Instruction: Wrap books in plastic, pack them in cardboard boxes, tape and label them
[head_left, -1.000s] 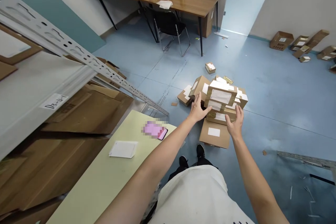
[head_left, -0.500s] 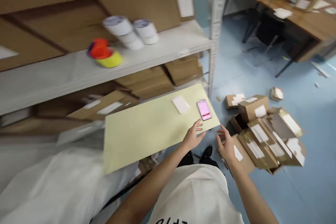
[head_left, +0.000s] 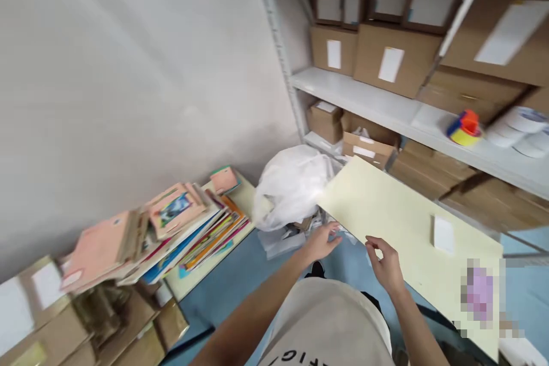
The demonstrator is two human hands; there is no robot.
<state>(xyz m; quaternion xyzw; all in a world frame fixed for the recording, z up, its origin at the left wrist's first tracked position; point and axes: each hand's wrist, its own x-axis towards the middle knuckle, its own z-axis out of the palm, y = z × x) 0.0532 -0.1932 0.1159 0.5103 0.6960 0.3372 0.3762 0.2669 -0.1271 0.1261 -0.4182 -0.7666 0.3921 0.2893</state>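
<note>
My left hand point(head_left: 322, 241) hovers by the front edge of the pale yellow table point(head_left: 386, 206), fingers loosely spread and nothing in them. Just right of it, my right hand point(head_left: 386, 263) is over the table edge, fingers bent and the thumb near the index finger, with a gap showing between them; no object shows there. A small white pad or box point(head_left: 443, 234) lies on the table beyond my right hand. Farther right on the tabletop is a phone point(head_left: 480, 293), blurred out by pixel blocks.
Stacked books and magazines point(head_left: 184, 223) cover a low table on the left, with cardboard boxes point(head_left: 115, 320) before it. A white plastic bag point(head_left: 291, 183) bulges between the tables. Behind, a shelf point(head_left: 364, 97) carries cartons, a tape dispenser point(head_left: 465, 127) and white rolls point(head_left: 521, 128).
My view has swung left, bringing the wall and book stacks into sight. Both hands have moved from the phone's end of the table toward its other end, near the plastic bag.
</note>
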